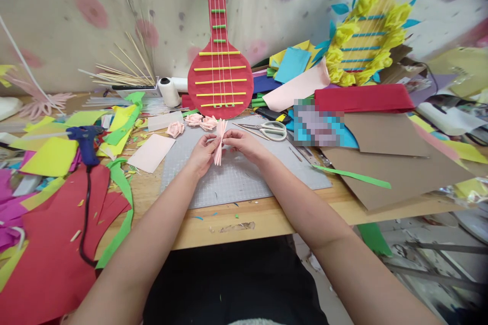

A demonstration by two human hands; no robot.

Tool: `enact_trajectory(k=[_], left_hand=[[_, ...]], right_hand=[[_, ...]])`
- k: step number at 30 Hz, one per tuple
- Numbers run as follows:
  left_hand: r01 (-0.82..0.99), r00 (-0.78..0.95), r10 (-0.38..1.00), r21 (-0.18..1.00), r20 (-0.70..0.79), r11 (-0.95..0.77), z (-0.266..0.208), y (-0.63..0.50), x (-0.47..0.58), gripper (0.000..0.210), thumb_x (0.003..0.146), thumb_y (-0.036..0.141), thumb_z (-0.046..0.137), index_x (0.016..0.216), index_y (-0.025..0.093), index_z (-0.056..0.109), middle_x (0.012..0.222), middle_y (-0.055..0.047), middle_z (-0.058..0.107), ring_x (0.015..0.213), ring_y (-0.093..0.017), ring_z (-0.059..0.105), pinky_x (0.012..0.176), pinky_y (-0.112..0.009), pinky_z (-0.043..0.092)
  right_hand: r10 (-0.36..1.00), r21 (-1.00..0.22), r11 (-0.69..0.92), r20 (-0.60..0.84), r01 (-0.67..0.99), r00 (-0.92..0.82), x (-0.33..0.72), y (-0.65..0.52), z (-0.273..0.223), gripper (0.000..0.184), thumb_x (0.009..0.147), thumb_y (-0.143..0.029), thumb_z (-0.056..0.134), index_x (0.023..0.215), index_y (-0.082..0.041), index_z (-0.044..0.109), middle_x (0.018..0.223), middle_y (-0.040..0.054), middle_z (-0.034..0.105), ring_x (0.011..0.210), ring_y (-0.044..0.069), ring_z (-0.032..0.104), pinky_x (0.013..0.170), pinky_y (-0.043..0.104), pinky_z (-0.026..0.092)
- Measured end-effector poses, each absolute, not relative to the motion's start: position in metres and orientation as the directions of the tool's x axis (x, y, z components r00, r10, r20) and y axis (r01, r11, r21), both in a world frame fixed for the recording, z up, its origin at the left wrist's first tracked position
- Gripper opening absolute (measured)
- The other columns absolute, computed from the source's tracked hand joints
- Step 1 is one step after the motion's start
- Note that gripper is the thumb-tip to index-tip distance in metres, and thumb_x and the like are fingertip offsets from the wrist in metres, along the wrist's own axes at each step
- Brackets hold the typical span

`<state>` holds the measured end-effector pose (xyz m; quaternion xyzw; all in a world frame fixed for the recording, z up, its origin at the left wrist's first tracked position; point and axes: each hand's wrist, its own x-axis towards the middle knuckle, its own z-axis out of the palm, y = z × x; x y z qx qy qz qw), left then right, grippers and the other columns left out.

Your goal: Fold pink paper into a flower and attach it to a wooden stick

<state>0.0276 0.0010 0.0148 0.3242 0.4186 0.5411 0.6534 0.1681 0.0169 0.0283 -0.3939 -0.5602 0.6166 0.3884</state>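
Over the grey cutting mat (244,177), a pleated strip of pale pink paper (219,144) stands upright between my fingertips. My left hand (204,154) pinches it from the left, and my right hand (244,144) pinches its other side. Just behind my hands lie pink paper flowers (193,120). Scissors with white handles (274,131) rest on the mat to the right of my right hand. A pale pink paper rectangle (151,153) lies left of my left hand.
A red paper lute (220,81) leans on the wall; a yellow one (364,40) stands at right. A blue glue gun (87,142) lies left among paper scraps. Brown cardboard (396,172) and a green strip (354,176) lie right. Thin sticks (122,78) fill a holder.
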Motion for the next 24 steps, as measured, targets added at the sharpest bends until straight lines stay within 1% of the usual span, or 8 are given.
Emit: enact_trajectory(k=[2, 4, 7, 9, 11, 14, 17, 24], left_hand=[[-0.350, -0.054, 0.991, 0.932, -0.119, 0.093, 0.012, 0.002, 0.029, 0.026, 0.059, 0.028, 0.076, 0.075, 0.017, 0.059, 0.067, 0.002, 0.062, 0.062, -0.009, 0.057, 0.068, -0.024, 0.047], [-0.256, -0.133, 0.990, 0.967, -0.037, 0.002, 0.010, 0.003, 0.032, 0.024, 0.061, 0.031, 0.074, 0.076, 0.016, 0.064, 0.070, 0.001, 0.064, 0.065, -0.010, 0.058, 0.069, -0.023, 0.045], [-0.198, -0.137, 0.990, 0.978, 0.032, -0.059, 0.009, 0.003, 0.035, 0.027, 0.064, 0.038, 0.069, 0.078, 0.015, 0.069, 0.077, -0.002, 0.068, 0.074, -0.013, 0.060, 0.074, -0.025, 0.045], [-0.202, -0.124, 0.992, 0.977, 0.039, -0.063, 0.008, 0.003, 0.036, 0.031, 0.064, 0.041, 0.068, 0.080, 0.015, 0.070, 0.082, -0.004, 0.069, 0.077, -0.014, 0.061, 0.076, -0.026, 0.045], [-0.193, -0.145, 0.989, 0.980, 0.022, -0.050, 0.007, 0.002, 0.036, 0.032, 0.062, 0.041, 0.069, 0.081, 0.015, 0.070, 0.081, -0.003, 0.069, 0.073, -0.014, 0.060, 0.073, -0.025, 0.045], [-0.171, -0.185, 0.983, 0.984, 0.020, -0.052, 0.004, 0.004, 0.034, 0.031, 0.062, 0.042, 0.068, 0.076, 0.014, 0.070, 0.070, -0.001, 0.066, 0.064, -0.012, 0.058, 0.067, -0.024, 0.045], [-0.166, -0.206, 0.977, 0.983, 0.048, -0.083, 0.000, 0.006, 0.032, 0.029, 0.064, 0.042, 0.066, 0.072, 0.014, 0.069, 0.063, 0.001, 0.063, 0.060, -0.011, 0.056, 0.065, -0.024, 0.046], [-0.125, -0.205, 0.973, 0.984, 0.104, -0.131, -0.002, 0.005, 0.032, 0.027, 0.067, 0.041, 0.064, 0.071, 0.015, 0.069, 0.064, 0.000, 0.063, 0.062, -0.012, 0.058, 0.067, -0.025, 0.048]], right_hand=[[0.944, -0.999, 0.014, -0.003, 0.052, -0.330, 0.167, 0.017, 0.029, 0.016, 0.064, -0.031, 0.062, 0.069, -0.018, 0.055, 0.069, -0.0027, 0.058, 0.066, 0.010, 0.052, 0.062, 0.024, 0.041], [0.951, -0.980, 0.143, 0.097, 0.138, -0.295, 0.165, 0.018, 0.029, 0.014, 0.066, -0.031, 0.060, 0.069, -0.018, 0.057, 0.072, -0.0020, 0.059, 0.072, 0.012, 0.054, 0.070, 0.027, 0.042], [0.924, -0.891, 0.344, 0.266, 0.297, -0.273, 0.164, 0.020, 0.027, 0.011, 0.068, -0.029, 0.060, 0.071, -0.018, 0.060, 0.081, 0.0008, 0.063, 0.085, 0.016, 0.055, 0.084, 0.032, 0.040], [0.907, -0.816, 0.412, 0.324, 0.404, -0.269, 0.164, 0.019, 0.026, 0.012, 0.068, -0.028, 0.062, 0.074, -0.018, 0.062, 0.084, 0.0027, 0.065, 0.089, 0.018, 0.055, 0.086, 0.034, 0.040], [0.893, -0.760, 0.447, 0.351, 0.471, -0.282, 0.164, 0.017, 0.027, 0.013, 0.068, -0.027, 0.064, 0.078, -0.019, 0.064, 0.087, 0.0034, 0.065, 0.090, 0.018, 0.055, 0.086, 0.034, 0.040], [0.876, -0.725, 0.479, 0.359, 0.495, -0.322, 0.165, 0.013, 0.030, 0.016, 0.070, -0.027, 0.063, 0.084, -0.021, 0.066, 0.091, 0.0030, 0.066, 0.091, 0.018, 0.057, 0.086, 0.034, 0.041], [0.881, -0.741, 0.463, 0.325, 0.486, -0.344, 0.166, 0.010, 0.035, 0.018, 0.074, -0.034, 0.060, 0.085, -0.021, 0.065, 0.093, 0.0026, 0.067, 0.091, 0.017, 0.058, 0.086, 0.033, 0.042], [0.957, -0.843, 0.271, 0.184, 0.466, -0.224, 0.179, 0.013, 0.042, 0.042, 0.065, -0.052, 0.066, 0.090, -0.020, 0.059, 0.092, 0.0043, 0.065, 0.086, 0.018, 0.061, 0.078, 0.032, 0.045]])
